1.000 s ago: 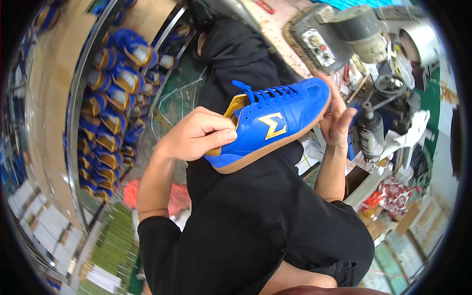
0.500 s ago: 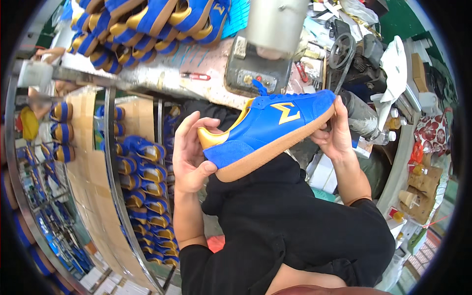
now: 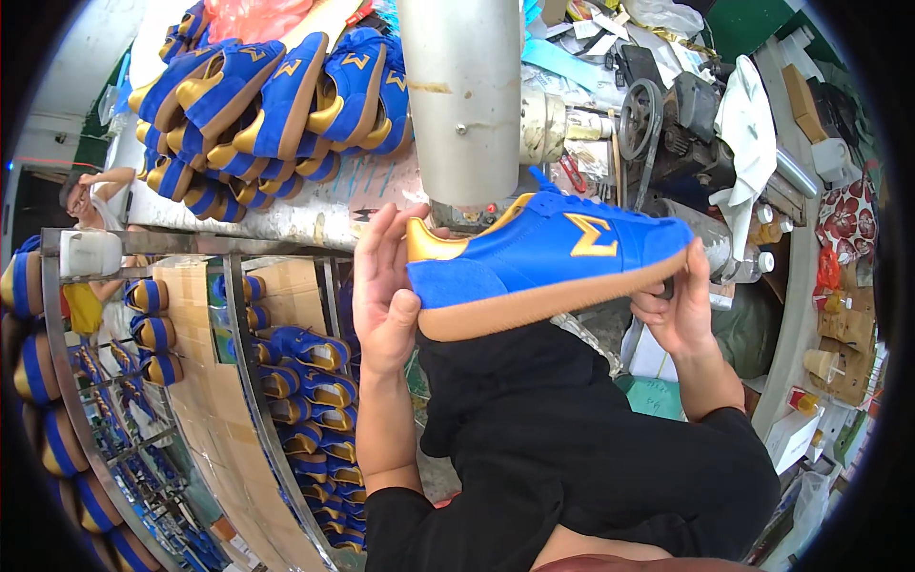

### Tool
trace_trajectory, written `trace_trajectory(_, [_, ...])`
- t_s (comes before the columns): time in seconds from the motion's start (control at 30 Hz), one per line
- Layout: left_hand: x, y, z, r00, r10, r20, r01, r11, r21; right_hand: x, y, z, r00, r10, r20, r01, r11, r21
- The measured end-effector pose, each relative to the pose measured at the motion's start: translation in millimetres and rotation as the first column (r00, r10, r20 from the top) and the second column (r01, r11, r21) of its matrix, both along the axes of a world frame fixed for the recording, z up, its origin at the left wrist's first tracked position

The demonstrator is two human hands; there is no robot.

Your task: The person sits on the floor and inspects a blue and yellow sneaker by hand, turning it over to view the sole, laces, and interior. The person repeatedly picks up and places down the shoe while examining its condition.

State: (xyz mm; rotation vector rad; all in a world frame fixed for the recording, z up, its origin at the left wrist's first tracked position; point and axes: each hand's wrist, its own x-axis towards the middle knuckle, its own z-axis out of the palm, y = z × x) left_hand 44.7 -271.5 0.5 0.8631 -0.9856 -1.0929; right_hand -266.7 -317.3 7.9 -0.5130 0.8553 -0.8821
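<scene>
A blue sneaker (image 3: 548, 250) with a gold heel patch, a gold zigzag emblem and a tan gum sole is held up side-on in front of me. Its toe points right, and blue laces show on top. My left hand (image 3: 383, 305) grips the heel end, thumb low on the heel by the sole and fingers partly hidden behind. At the toe, my right hand (image 3: 684, 310) pinches the front of the sole between thumb and fingers. The far side of the sneaker is hidden.
Matching sneakers (image 3: 257, 105) lie heaped on the bench at upper left. A grey metal cylinder (image 3: 462, 105) rises just behind the shoe. Metal racks (image 3: 243, 315) filled with shoes stand left, with another person (image 3: 100, 205) beyond. Machine parts (image 3: 691, 114) and bottles (image 3: 753, 265) are at right.
Both hands have shifted right in the picture, and the sneaker has turned more level, its toe lower than before. My view has tilted upward, showing more of the shoe heap. The grip stays.
</scene>
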Motion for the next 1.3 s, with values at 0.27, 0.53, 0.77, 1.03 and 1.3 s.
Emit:
trace_trajectory(0.27, [6,1,-26,1.000,-0.003,-0.030,0.003,1.000,0.006,-10,3,-28,0.997,-0.018,0.070,0.035,0.968,-0.250])
trace_trajectory(0.53, [14,38,-49,0.991,0.086,-0.106,-0.066,0.981,0.183,5,-6,-37,0.999,0.022,0.045,-0.011,0.975,-0.221])
trace_trajectory(0.77, [34,105,-67,0.957,0.210,-0.202,-0.171,0.966,0.195,45,-4,-40,0.985,0.158,0.063,-0.136,0.955,-0.264])
trace_trajectory(1.03, [40,172,-65,0.925,0.358,-0.128,-0.342,0.930,0.134,86,-16,-70,0.915,0.374,0.149,-0.290,0.870,-0.399])
trace_trajectory(1.3, [38,200,-43,0.826,0.564,-0.019,-0.557,0.820,0.130,119,-30,-69,0.829,0.485,0.277,-0.387,0.856,-0.341])
